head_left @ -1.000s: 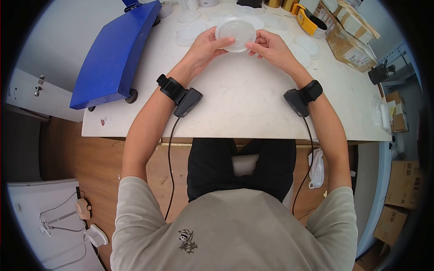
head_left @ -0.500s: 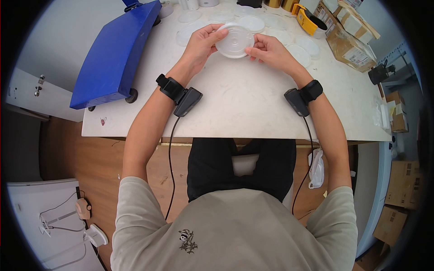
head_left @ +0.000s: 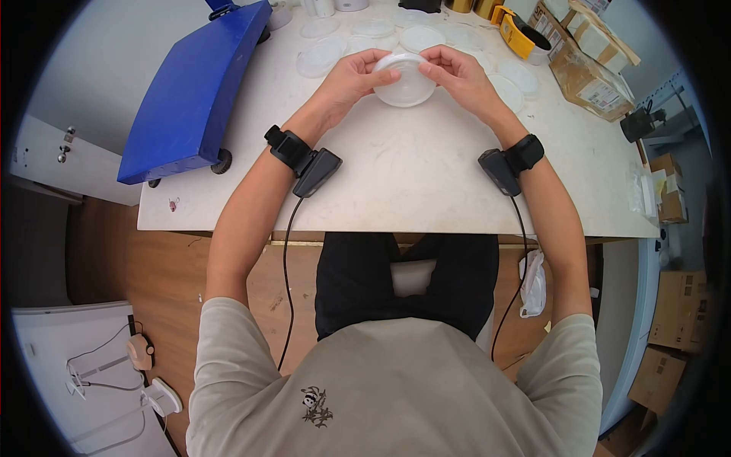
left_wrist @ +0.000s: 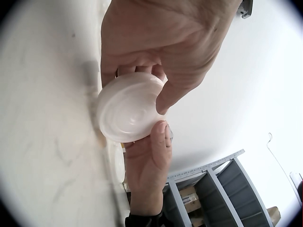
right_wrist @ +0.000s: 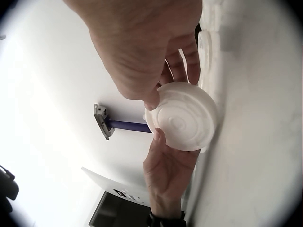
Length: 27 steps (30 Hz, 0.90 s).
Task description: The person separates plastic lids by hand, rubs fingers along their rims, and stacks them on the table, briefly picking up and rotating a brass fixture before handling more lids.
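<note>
Both hands hold one round, translucent white plastic lid above the far part of the table. My left hand pinches its left edge, thumb on the face towards me and fingers behind. On the upper right edge my right hand pinches it the same way. In the left wrist view the lid shows a raised rim and concentric rings, with the two thumb tips close together at its edge. The right wrist view shows the lid tilted, the fingers partly hidden behind it.
More round translucent lids are spread over the back of the white table. A blue platform on wheels stands at the left. At the back right are a yellow tape dispenser and taped cardboard boxes.
The lid has come slightly nearer to me and tilted. My right hand has shifted from its lower right edge to its upper right edge; my left thumb has moved lower on its face.
</note>
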Available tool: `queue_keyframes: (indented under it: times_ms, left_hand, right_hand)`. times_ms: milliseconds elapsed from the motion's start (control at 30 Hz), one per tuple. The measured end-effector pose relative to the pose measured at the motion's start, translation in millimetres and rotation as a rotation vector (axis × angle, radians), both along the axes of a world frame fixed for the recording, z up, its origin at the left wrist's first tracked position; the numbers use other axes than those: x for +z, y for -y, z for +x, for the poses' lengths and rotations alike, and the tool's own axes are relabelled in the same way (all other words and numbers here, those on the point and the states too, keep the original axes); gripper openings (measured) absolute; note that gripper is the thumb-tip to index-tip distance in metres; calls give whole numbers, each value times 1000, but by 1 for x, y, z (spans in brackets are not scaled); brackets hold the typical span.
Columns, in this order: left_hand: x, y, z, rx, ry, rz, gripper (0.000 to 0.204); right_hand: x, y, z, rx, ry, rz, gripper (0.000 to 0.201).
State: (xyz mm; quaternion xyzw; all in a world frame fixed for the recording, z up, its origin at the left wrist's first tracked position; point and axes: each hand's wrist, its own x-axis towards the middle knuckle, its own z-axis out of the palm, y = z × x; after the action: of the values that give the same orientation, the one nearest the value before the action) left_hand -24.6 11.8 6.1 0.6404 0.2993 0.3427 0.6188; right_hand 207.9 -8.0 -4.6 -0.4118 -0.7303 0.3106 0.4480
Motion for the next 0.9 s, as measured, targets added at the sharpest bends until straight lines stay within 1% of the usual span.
queue_keyframes:
  times_ms: [333, 400, 600, 833, 900]
  left_hand:
    - [-5, -3, -1, -46, -14, -5, 43]
    - [-7, -4, -1, -55, -29, -8, 43]
    - [-6, -2, -1, -45, -75, -41, 44]
    - [-8, -5, -1, -54, -77, -44, 45]
    - [-7, -5, -1, -59, -82, -34, 50]
  right_hand:
    - [1, 0, 1, -2, 36, 9, 28]
    - [2, 1, 1, 31, -31, -62, 29]
    - [5, 2, 2, -14, -2, -163, 31]
    - [6, 3, 2, -7, -25, -186, 30]
    - [6, 3, 3, -3, -23, -166, 30]
